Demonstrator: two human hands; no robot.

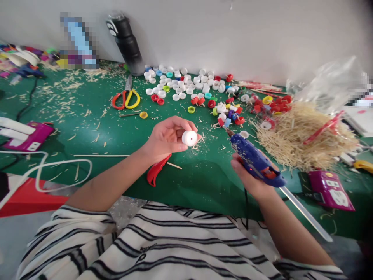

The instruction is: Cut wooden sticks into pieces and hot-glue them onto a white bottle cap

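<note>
Between the thumb and fingers of my left hand [168, 136] is a white bottle cap [190, 138], its flat face toward me with a small dark hole in the middle. My right hand [250, 179] grips a blue glue gun [253, 155] by its handle. The gun's nozzle points up and left, apart from the cap, and a long clear glue stick [306, 214] juts from its rear. Under my left wrist lies a red-handled tool [157, 171], partly hidden, with a thin wooden stick [174, 165] beside it.
Loose bottle caps [190, 82] spread across the back of the green table [186, 182]. Scissors [127, 95] lie left of them, near a black bottle [127, 44]. A heap of thin wooden sticks [304, 136] sits at right, behind a magenta box [330, 188]. A white cable [65, 188] loops at left.
</note>
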